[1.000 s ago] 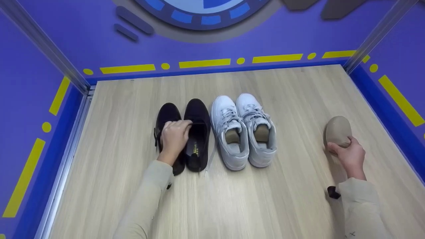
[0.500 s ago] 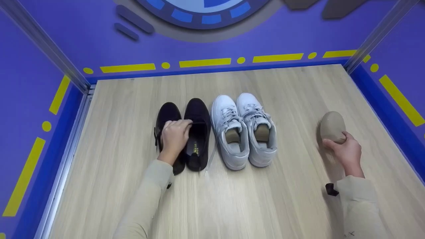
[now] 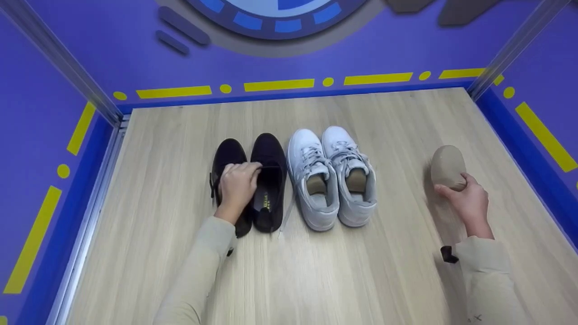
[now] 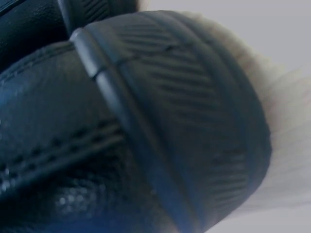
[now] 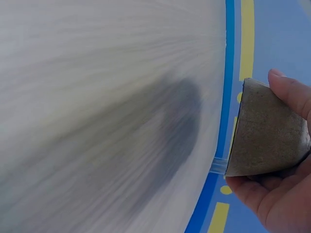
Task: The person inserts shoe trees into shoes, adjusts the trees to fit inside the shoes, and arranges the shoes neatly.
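Two black buckled shoes stand side by side, toes away from me. My left hand (image 3: 237, 183) reaches over the left black shoe (image 3: 229, 151), its bent fingers gripping the front edge of the opening of the right black shoe (image 3: 269, 146). A ridged black heel (image 4: 194, 102) fills the left wrist view. Far to the right, my right hand (image 3: 472, 201) pinches a tan rounded piece (image 3: 448, 166), shaped like a shoe toe, between thumb and fingers. In the right wrist view this tan piece (image 5: 267, 128) shows a straight edge and is held above the board, its shadow below.
A pair of white lace-up sneakers stands right beside the black shoes, the left sneaker (image 3: 307, 146) with a loose lace trailing. Tan material shows inside both. The wood-grain board (image 3: 397, 271) is bordered by blue walls (image 3: 271, 67) with yellow marks and metal corner posts (image 3: 510, 47).
My right hand has carried the tan piece forward and slightly to the left. The left hand and the shoes stay as they were.
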Available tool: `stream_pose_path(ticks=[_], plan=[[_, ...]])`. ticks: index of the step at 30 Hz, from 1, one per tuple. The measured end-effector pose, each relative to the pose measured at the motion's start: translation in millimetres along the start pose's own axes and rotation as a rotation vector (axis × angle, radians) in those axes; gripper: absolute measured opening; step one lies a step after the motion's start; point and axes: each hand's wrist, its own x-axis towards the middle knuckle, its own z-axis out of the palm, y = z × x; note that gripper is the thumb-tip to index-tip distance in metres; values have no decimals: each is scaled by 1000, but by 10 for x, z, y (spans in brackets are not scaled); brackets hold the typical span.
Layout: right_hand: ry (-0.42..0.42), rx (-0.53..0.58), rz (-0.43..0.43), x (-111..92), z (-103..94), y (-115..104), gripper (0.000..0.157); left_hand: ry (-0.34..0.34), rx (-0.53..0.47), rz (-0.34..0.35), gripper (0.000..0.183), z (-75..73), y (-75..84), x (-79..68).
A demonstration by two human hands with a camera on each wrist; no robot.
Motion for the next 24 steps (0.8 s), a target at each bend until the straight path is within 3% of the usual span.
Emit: stream_pose_path(ticks=[24], plan=[[-9,-40,-75,-77,-59,-296,87,14,-4,2,9,3,7,2]])
